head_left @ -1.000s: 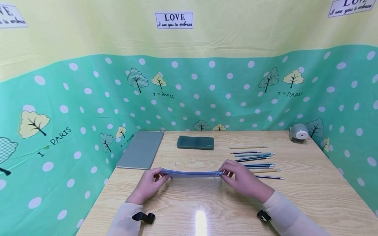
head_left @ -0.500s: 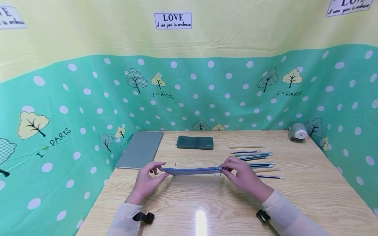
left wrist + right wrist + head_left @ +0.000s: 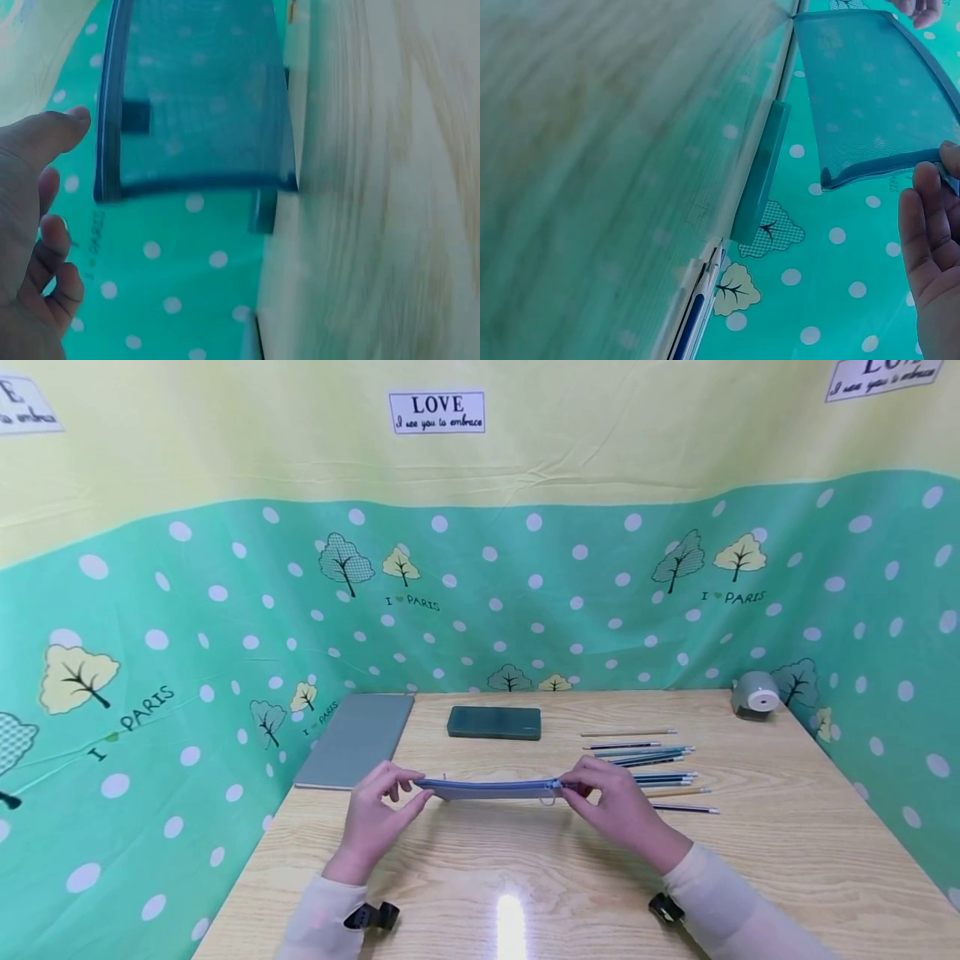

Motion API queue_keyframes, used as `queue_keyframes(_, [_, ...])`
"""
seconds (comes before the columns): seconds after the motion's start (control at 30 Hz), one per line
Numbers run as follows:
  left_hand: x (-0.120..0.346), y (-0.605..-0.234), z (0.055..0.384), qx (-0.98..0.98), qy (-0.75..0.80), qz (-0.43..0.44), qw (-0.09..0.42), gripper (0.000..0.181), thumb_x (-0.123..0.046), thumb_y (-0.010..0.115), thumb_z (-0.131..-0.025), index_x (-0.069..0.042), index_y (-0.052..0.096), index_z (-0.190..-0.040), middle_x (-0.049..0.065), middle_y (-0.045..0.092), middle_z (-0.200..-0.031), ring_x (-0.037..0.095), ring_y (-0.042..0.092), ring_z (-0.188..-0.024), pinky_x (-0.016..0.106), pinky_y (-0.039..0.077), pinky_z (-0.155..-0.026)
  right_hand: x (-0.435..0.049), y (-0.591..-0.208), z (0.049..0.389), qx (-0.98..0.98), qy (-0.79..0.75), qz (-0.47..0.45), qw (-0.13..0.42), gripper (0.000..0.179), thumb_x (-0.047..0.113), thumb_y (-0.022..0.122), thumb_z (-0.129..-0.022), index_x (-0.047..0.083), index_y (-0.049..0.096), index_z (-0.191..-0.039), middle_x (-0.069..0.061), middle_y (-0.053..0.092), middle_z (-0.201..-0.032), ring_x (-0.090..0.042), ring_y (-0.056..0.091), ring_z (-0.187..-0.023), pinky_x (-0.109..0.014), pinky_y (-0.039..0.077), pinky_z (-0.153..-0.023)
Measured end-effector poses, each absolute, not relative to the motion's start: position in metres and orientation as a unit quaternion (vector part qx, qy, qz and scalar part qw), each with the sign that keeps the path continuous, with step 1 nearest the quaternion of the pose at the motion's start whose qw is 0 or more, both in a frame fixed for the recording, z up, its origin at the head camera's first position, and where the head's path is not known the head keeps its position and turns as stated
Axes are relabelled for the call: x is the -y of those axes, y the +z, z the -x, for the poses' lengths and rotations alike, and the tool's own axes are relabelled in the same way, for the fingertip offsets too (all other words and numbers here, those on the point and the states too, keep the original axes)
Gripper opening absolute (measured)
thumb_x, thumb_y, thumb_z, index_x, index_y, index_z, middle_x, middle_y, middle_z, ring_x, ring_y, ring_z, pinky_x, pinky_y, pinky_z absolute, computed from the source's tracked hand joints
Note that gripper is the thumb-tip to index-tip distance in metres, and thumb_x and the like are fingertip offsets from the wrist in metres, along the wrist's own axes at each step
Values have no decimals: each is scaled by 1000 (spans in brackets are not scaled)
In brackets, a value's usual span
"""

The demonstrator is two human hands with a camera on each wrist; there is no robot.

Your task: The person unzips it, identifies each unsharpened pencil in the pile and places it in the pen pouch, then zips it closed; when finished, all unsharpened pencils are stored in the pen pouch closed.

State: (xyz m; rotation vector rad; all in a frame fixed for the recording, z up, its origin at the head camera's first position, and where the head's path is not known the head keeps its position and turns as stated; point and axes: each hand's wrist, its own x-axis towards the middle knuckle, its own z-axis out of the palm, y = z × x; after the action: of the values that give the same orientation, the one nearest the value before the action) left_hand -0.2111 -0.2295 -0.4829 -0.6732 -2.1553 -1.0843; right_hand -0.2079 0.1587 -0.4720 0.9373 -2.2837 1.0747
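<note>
A blue see-through mesh zipper pouch (image 3: 487, 790) hangs above the table, its zipper edge on top and a loop at its right end. My right hand (image 3: 618, 802) pinches the zipper end there; in the right wrist view the thumb and fingers of that hand (image 3: 937, 232) meet at the pouch's corner. My left hand (image 3: 378, 814) is at the pouch's left end with thumb and index finger spread. The left wrist view shows a small gap between the thumb (image 3: 71, 124) and the zipper edge of the pouch (image 3: 199, 97).
Behind the pouch lies a dark green case (image 3: 495, 723). A grey notebook (image 3: 356, 739) is at the left. Several pencils (image 3: 652, 758) lie in a loose row beyond my right hand. A pencil sharpener (image 3: 755, 696) stands at the back right corner of the wooden table (image 3: 787, 827).
The pouch has been raised slightly and tilted, and its loop now hangs down. My left hand has moved up a little and its index finger has straightened. My right hand keeps its pinch.
</note>
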Motion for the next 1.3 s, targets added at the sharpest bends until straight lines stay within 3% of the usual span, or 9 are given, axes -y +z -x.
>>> queue_keyframes(0.17, [211,-480,207,810,-405,298,303,24,-10,91,-81,-20,78,-98,-8,68,-84,14,55,-68,19,42,-62,-156,-472,207,827,391,-341,218,22,1,85,-86,16,79,-100,16,63,-89,0,60,-75,-28,58,-63])
queue_keyframes(0.4, [181,-477,200,811,-396,330,277,23,-13,91,-81,-19,77,-98,-10,66,-82,13,55,-65,25,46,-58,-154,-472,204,822,389,-351,222,23,0,84,-85,17,79,-100,16,65,-88,1,60,-73,-30,58,-60])
queue_keyframes(0.83, [139,-478,194,817,-358,361,272,24,-22,92,-82,-23,76,-100,-17,67,-86,2,52,-63,14,42,-59,-149,-474,202,821,392,-356,213,23,4,86,-85,19,79,-100,17,65,-87,1,60,-73,-29,58,-61])
queue_keyframes(1.1, [119,-478,188,807,-359,373,283,21,-26,91,-82,-22,76,-97,-14,71,-84,0,54,-56,7,40,-54,-146,-474,200,825,387,-357,205,23,6,86,-85,22,79,-100,19,65,-87,1,60,-73,-26,56,-63])
queue_keyframes(1.3, [110,-478,183,817,-355,357,281,15,-33,86,-89,-19,80,-94,-12,74,-81,-7,51,-55,7,41,-52,-145,-475,198,819,388,-368,209,23,6,86,-85,22,79,-99,19,64,-86,2,59,-73,-27,56,-62])
